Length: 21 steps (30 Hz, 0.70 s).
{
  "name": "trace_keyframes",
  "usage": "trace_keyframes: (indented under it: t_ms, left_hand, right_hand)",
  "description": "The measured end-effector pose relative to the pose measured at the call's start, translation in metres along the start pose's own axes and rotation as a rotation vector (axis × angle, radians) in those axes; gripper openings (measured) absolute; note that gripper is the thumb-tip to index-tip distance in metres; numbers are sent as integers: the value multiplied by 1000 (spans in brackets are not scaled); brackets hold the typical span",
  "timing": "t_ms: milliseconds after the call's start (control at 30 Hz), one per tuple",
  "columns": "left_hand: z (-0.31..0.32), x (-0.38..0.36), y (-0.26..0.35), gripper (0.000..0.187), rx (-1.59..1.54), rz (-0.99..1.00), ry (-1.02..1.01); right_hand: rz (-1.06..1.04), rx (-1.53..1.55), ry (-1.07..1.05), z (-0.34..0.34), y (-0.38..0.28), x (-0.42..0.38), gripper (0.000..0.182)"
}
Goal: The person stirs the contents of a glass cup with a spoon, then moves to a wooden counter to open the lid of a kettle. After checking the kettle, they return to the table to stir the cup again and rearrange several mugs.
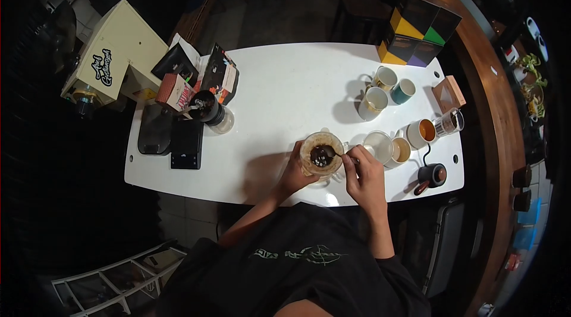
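Near the front edge of the white table, my left hand [295, 175] is wrapped round the side of a coffee dripper [307, 154] lined with a paper filter. Dark, wet coffee grounds [321, 156] lie at the bottom of the filter. In my right hand [365, 177], closed at the dripper's right side, is a spoon [337, 154] whose tip reaches into the grounds. Beneath the dripper part of a clear glass vessel shows, mostly hidden by the dripper and my hands.
Right of the dripper stand a clear glass [377, 146], several mugs [422, 132] and a black gooseneck kettle [432, 175]. At the left are a hand grinder [205, 107], a black scale [187, 145], coffee bags [221, 73] and a cream machine [122, 49]. Boxes [416, 28] stand at the back right.
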<state>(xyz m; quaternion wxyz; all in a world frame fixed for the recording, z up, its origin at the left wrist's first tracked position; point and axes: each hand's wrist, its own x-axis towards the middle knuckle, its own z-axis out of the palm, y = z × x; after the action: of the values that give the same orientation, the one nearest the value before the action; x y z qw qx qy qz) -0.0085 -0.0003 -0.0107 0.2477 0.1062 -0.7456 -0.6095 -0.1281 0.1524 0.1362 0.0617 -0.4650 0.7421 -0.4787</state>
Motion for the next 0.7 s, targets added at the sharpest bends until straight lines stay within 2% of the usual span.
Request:
trace_keyframes:
  t_ms: [67, 133, 233, 333, 400, 433, 467, 567, 700]
  left_hand:
    - [0, 0, 1, 86, 7, -1, 1]
    - [0, -1, 0, 86, -40, -20, -6]
    - [-1, 0, 1, 85, 52, -22, -5]
    - [1, 0, 4, 84, 29, -49, 2]
    - [1, 0, 5, 85, -28, -77, 17]
    - [1, 1, 5, 85, 26, -66, 15]
    - [0, 1, 5, 86, 81, -56, 11]
    - [-1, 1, 3, 87, 124, -35, 11]
    - [1, 1, -1, 87, 8, -44, 21]
  right_hand:
    - [-65, -69, 27, 0, 2, -1, 10]
    - [-51, -83, 14, 4, 5, -2, 10]
    - [-30, -47, 16, 9, 9, -4, 12]
    - [86, 10, 3, 10, 17, -7, 11]
    - [212, 119, 28, 10, 26, -10, 17]
    - [249, 166, 53, 11, 26, -10, 25]
    - [252, 166, 53, 13, 33, -11, 25]
    - [429, 502, 99, 21, 53, -13, 34]
    - [481, 658, 81, 18, 54, -11, 29]
